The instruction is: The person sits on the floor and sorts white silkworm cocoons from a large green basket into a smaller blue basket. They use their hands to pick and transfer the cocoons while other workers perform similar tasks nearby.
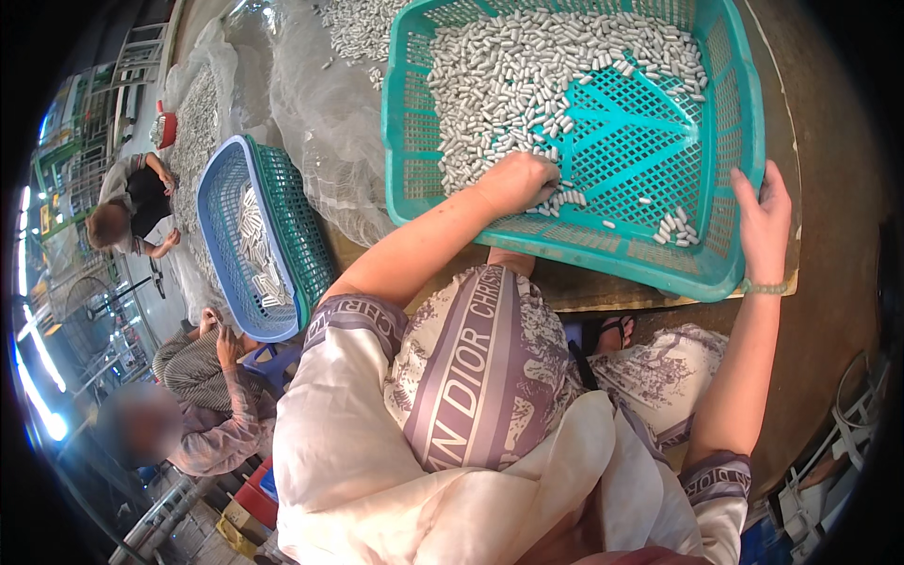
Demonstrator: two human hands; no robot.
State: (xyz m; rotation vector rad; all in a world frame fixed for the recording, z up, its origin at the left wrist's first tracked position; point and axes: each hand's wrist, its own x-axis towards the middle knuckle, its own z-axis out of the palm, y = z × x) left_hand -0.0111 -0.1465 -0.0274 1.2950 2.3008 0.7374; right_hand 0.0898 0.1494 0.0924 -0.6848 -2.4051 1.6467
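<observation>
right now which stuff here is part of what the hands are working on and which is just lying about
In hand:
- teal basket, its right rim gripped by the right hand
- small grey-white capsule-shaped pieces inside it
- left hand, resting in those pieces

Lying about:
- blue basket with a green basket nested against it, pieces inside
- clear plastic sheeting
- loose pieces on the sheeting

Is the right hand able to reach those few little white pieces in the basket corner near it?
Probably yes. The right hand grips the teal basket at its rim, right beside the small cluster of white pieces, and nothing lies between them; it would have to let go first.
</observation>
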